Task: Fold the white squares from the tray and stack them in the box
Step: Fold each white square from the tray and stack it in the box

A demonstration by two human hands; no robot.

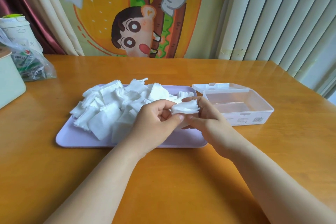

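A lilac tray (69, 138) lies on the wooden table, heaped with several loose white squares (109, 107). To its right stands a clear plastic box (241, 112) with nothing visible inside, its lid (218, 86) hinged open behind it. Over the tray's right end, my left hand (156, 125) and my right hand (209, 120) pinch a small bunch of white squares (185, 108) between them. The bunch's edges fan out at the top right. Its lower part is hidden by my fingers.
At the far left edge stand a pale green container (9, 85), a clear bag of green packets (32, 65) and a white tub (16, 29). A cartoon cloth hangs behind the table; vertical blinds are at the right.
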